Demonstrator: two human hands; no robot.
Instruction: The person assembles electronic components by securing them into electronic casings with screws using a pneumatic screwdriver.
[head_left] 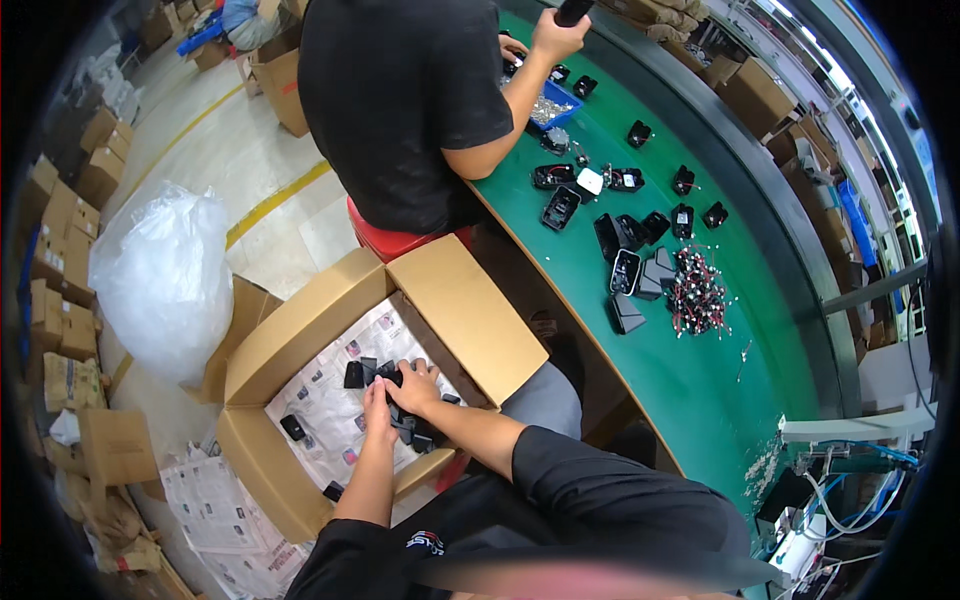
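Both my hands are inside an open cardboard box lined with printed paper. My right hand bends over a cluster of black plastic housings, its fingers closed around them. Pressed against the near left side of the same cluster is my left hand, fingers together; the palms hide part of what they hold. More black housings lie under my right wrist. One loose housing rests at the box's left side, and another black piece sits in the near left corner.
To the right, a green workbench carries black housings, a heap of small wired parts and a blue tray. A co-worker sits beyond the box. A clear plastic bag stands left, near stacked cartons.
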